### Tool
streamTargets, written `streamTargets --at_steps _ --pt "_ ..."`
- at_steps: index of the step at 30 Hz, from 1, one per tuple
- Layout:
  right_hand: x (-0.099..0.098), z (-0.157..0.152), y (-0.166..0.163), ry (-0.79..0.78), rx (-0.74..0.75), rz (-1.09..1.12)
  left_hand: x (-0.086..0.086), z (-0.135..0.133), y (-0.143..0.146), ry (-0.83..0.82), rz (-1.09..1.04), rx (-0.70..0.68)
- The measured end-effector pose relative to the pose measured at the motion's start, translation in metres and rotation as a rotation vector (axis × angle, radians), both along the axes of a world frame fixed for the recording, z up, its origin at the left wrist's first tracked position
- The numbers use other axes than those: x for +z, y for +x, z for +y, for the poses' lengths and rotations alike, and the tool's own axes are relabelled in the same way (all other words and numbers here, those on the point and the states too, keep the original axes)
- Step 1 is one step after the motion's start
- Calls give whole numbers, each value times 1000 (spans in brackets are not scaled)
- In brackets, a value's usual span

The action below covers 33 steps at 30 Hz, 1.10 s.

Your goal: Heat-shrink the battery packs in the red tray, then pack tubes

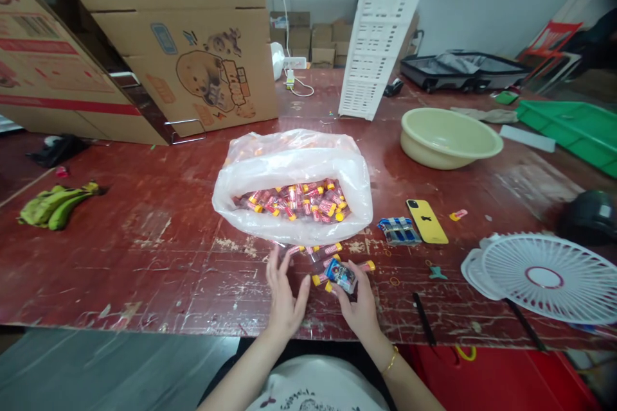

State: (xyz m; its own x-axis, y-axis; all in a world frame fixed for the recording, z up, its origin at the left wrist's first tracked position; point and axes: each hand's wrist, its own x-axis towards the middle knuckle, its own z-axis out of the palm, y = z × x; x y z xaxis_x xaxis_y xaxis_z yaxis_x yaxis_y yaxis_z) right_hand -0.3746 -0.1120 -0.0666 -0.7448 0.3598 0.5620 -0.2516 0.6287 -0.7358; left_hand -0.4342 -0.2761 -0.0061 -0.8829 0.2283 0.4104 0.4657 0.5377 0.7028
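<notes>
My right hand (pixel 359 308) grips a small blue printed packet (pixel 341 275) between thumb and fingers, just above the table. My left hand (pixel 285 292) rests palm down with fingers apart; its fingertips are by a small tube with a yellow cap (pixel 295 250). More of these clear tubes with red-and-white labels (pixel 332 248) lie loose between and behind my hands, some partly hidden by the packet. Just beyond them stands a white plastic bag (pixel 289 166), its rim rolled open, filled with the same yellow-capped tubes (pixel 308 200).
Right of the bag lie a flat blue pack (pixel 399 231) and a yellow phone (pixel 427 221). Farther right are a cream basin (pixel 448 141), a white fan grille (pixel 554 276) and a green tray (pixel 573 131). Cardboard boxes (pixel 193 77) and bananas (pixel 58 205) are left.
</notes>
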Motion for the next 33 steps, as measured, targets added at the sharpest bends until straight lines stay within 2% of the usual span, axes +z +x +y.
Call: streamTargets --at_steps 3,6,8,10,13,16,18,20,22,24,26,28,30,31,33 --pt "11 1 2 32 64 40 19 10 9 152 -234 -231" --pt "33 4 7 145 118 114 35 26 5 295 -643 -338" --pt "46 4 11 215 69 112 39 35 3 351 -805 -390" --pt "52 1 14 178 -85 61 40 41 5 369 -766 -362" --pt "51 -9 14 -105 -270 -28 36 45 15 303 -580 -276" --pt "47 -20 11 -351 -194 -121 32 46 23 191 -525 -272" --pt "47 -21 11 -375 -144 -154 32 45 25 153 -514 -278" --pt "47 -12 12 -319 -174 -154 34 46 25 148 -526 -285" --pt "46 8 15 -233 -278 -149 40 46 24 176 -542 -264" --pt "40 37 20 -156 -418 -146 47 46 21 260 -589 -224" --pt "31 68 28 -28 -509 -196 55 45 17 396 -737 -214" --pt "22 95 38 148 -503 -285 62 44 14 517 -944 -257" --pt "21 110 47 285 -464 -329 66 43 11 562 -1092 -318" --pt "26 111 51 291 -448 -305 68 43 10 562 -1127 -344" --pt "45 102 54 202 -405 -198 69 45 10 539 -1138 -373"
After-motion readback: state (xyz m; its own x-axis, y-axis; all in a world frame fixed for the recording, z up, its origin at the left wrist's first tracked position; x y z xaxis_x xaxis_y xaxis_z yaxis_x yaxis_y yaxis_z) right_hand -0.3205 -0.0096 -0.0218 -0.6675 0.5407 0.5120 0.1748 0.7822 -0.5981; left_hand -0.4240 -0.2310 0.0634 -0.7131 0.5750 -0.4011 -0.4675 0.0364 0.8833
